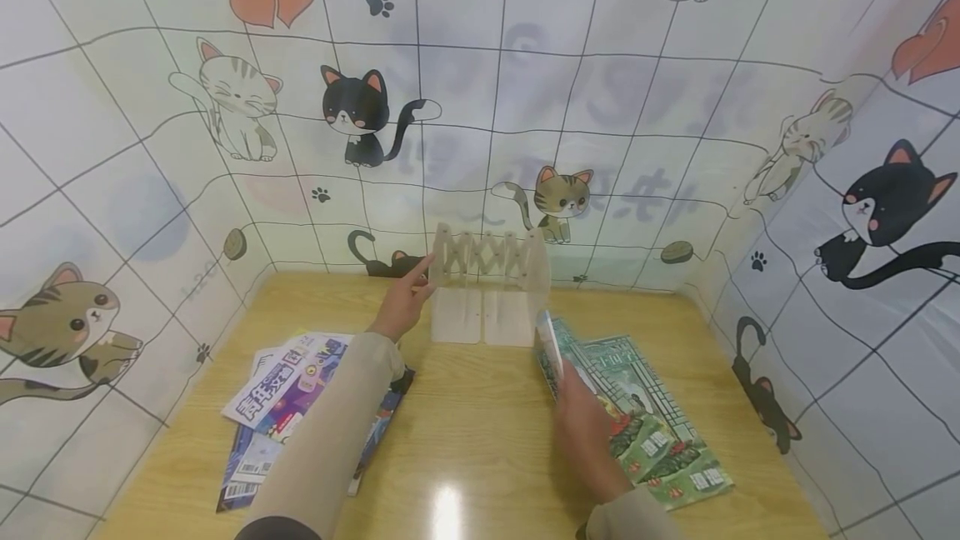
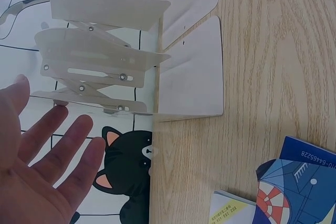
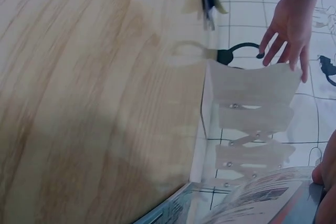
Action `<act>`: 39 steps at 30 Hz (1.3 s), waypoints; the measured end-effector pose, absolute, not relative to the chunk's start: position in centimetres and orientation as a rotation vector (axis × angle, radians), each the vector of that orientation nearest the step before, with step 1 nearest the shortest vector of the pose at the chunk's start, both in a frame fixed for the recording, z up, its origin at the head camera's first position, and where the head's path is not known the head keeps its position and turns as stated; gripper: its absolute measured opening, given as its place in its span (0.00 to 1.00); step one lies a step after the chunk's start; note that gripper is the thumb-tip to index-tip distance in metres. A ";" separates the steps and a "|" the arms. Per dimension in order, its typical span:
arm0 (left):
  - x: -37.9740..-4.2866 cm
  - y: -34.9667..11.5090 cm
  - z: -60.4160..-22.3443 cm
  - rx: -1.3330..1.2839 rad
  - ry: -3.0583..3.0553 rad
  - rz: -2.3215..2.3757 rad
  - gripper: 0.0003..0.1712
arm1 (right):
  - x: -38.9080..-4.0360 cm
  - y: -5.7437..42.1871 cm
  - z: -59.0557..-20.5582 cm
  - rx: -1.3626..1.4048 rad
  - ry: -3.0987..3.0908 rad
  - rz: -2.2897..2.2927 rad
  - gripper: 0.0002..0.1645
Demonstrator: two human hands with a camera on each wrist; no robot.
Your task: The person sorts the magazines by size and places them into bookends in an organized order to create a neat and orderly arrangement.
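Observation:
An expandable whitish book rack (image 1: 457,319) with a criss-cross back stands at the far side of the table, against the wall sheet. My left hand (image 1: 403,307) is at its left end. In the left wrist view that hand's fingers (image 2: 71,145) are spread and extended, a fingertip right at the edge of the rack's end panel (image 2: 105,103). My right hand (image 1: 585,423) grips a magazine (image 1: 553,344) held on edge at the rack's right end. The right wrist view shows its pages (image 3: 257,198) slightly fanned, with part of the hand at the frame's right edge.
Green-covered magazines (image 1: 682,457) lie overlapped on the right of the wooden table (image 1: 450,457). On the left is a loose pile of purple and blue magazines (image 1: 300,382), partly under my left forearm. Cat-printed sheets (image 1: 480,107) wall the table at the back and sides.

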State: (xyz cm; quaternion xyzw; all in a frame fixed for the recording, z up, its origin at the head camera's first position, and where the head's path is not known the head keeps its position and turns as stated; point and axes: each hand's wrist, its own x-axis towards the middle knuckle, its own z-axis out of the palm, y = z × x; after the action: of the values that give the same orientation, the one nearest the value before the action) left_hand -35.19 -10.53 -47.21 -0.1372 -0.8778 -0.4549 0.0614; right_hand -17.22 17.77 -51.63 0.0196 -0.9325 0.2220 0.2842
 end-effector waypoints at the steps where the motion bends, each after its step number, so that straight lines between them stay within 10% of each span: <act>1: -35.2 -10.5 -47.2 -0.412 -2.654 -1.376 0.29 | -17.2 17.6 -51.4 0.065 -2.479 0.597 0.21; 39: -35.1 -10.6 -47.1 -0.409 -2.656 -1.372 0.29 | -14.3 14.8 -44.6 -0.091 -2.418 1.125 0.16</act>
State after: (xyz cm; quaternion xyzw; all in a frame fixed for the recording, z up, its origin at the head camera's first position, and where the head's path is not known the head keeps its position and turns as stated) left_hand -35.13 -10.55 -47.12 -0.1352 -0.8786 -0.4539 0.0620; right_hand -14.34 14.79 -44.62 -0.0331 -0.8810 0.4097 0.2344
